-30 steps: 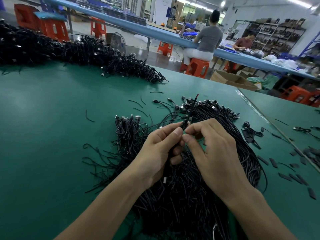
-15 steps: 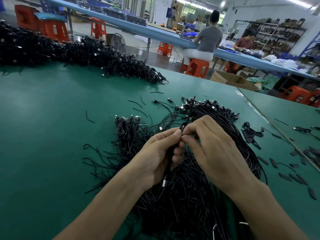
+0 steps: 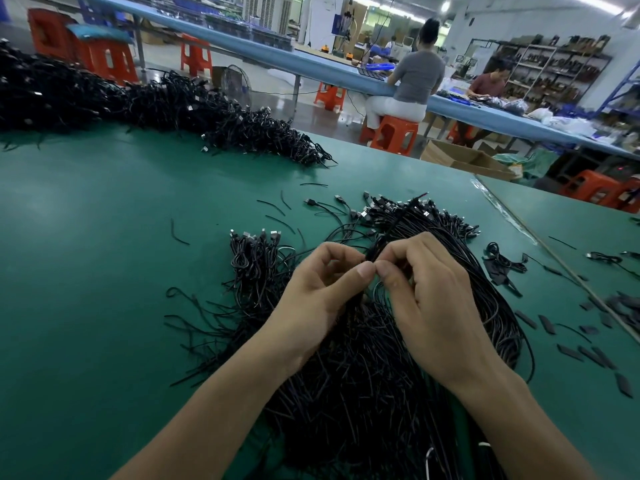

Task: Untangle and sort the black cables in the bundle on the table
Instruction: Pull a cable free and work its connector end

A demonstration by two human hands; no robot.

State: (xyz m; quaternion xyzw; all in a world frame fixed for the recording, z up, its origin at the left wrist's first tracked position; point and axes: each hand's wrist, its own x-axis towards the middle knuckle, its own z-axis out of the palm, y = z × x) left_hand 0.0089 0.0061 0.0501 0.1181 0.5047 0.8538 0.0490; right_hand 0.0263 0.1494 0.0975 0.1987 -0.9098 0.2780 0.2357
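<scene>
A big bundle of black cables (image 3: 363, 368) lies on the green table (image 3: 104, 271) in front of me, plug ends fanned out at its far side. My left hand (image 3: 318, 289) and my right hand (image 3: 426, 292) meet above the bundle, thumbs tip to tip. Both pinch one thin black cable (image 3: 388, 233) that rises from between the fingers toward the far plugs. A smaller sorted bunch of cables (image 3: 252, 258) lies just left of my left hand.
A long heap of black cables (image 3: 138, 102) runs along the table's far left edge. Loose black ties and flat tabs (image 3: 588, 351) are scattered at the right, by the seam to the neighbouring table. Two people sit at a blue bench (image 3: 346, 77) beyond.
Both hands have drawn slightly closer, so the thumbs now touch tip to tip. The left fingers have curled in more around the pinched cable.
</scene>
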